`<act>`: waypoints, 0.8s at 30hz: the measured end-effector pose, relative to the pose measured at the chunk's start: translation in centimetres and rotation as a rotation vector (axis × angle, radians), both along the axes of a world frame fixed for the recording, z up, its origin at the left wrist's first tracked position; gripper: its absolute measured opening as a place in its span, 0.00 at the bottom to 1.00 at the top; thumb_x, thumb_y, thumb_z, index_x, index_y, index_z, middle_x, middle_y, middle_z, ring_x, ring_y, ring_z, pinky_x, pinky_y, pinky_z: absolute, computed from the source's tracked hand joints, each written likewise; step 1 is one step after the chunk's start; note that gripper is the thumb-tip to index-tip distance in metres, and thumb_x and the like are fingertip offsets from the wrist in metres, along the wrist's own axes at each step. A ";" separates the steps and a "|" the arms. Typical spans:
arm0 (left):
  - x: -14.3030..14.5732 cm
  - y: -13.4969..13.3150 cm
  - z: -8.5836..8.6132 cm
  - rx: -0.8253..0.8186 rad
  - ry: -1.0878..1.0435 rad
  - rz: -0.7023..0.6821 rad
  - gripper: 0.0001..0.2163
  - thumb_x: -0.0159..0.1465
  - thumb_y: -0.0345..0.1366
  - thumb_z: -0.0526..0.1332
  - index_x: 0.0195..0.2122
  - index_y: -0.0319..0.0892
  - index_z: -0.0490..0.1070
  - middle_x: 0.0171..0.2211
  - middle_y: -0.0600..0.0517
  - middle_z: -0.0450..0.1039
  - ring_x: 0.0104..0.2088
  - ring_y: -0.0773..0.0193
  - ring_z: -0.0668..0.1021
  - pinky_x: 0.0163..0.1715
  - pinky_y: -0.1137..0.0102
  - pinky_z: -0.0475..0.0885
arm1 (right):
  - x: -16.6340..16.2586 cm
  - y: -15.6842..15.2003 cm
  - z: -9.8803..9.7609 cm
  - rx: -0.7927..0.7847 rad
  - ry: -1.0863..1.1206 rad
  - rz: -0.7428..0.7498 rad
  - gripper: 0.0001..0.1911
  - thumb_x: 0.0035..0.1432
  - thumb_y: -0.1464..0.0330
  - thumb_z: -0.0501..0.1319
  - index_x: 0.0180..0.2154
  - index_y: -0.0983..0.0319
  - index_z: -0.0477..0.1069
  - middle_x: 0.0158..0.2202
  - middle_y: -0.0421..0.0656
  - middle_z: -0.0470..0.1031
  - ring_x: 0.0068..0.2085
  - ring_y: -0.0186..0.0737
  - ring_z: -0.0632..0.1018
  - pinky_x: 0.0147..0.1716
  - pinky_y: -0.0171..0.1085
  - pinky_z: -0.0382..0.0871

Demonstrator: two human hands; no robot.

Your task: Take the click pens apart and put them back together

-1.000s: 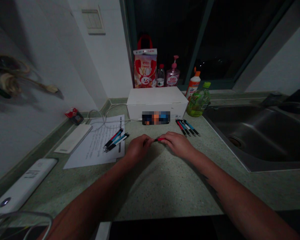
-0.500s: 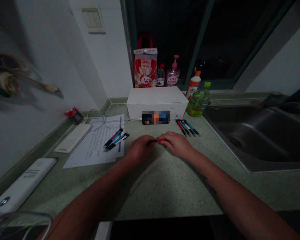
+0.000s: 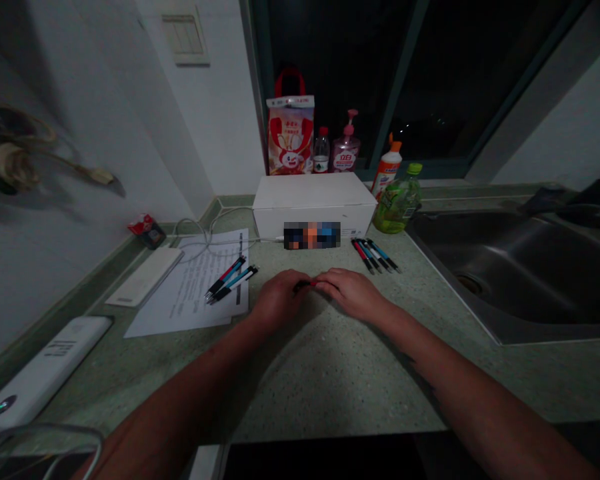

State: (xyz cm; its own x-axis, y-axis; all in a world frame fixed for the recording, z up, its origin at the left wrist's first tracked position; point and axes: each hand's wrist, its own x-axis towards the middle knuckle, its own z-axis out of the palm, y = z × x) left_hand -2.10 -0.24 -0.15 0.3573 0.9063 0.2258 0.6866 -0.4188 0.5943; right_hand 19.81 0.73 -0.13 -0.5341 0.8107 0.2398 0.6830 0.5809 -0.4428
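Observation:
Between my two hands, over the middle of the counter, is a red and black pen [image 3: 311,284]. My left hand [image 3: 283,297] grips its black end, and my right hand [image 3: 351,292] has its fingers closed round the red part, covering most of it. Several pens [image 3: 231,279] in red, blue, white and black lie on a printed sheet [image 3: 180,293] to the left. Another row of several pens [image 3: 375,255] rests on the counter beyond my right hand. A phone [image 3: 312,235] with a blurred screen leans on a white box [image 3: 314,193] ahead.
At right a steel sink [image 3: 530,267] is set into the counter [image 3: 340,380]. A green bottle [image 3: 399,203] stands beside the box. On the left are a white flat box [image 3: 147,275], a white power strip [image 3: 50,367] and a cable [image 3: 207,230].
My right hand's fingers have moved slightly along the pen toward my left hand, so less of the red part shows. The other pens have stayed put.

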 end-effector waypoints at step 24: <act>-0.7 0.7 0.4 0.112 -0.058 0.191 0.04 0.67 0.31 0.62 0.39 0.44 0.77 0.41 0.46 0.79 0.45 0.54 0.80 0.49 0.60 0.74 | 1.6 1.1 -0.2 0.066 0.088 -0.481 0.14 0.74 0.66 0.56 0.52 0.60 0.78 0.45 0.50 0.84 0.43 0.50 0.82 0.41 0.43 0.73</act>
State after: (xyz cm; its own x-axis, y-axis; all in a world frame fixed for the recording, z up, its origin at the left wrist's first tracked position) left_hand -2.79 0.46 0.21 0.1652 0.9244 0.3437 0.7259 -0.3499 0.5921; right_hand 21.43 1.85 -0.28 -0.0782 0.9419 0.3265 0.8423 0.2376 -0.4838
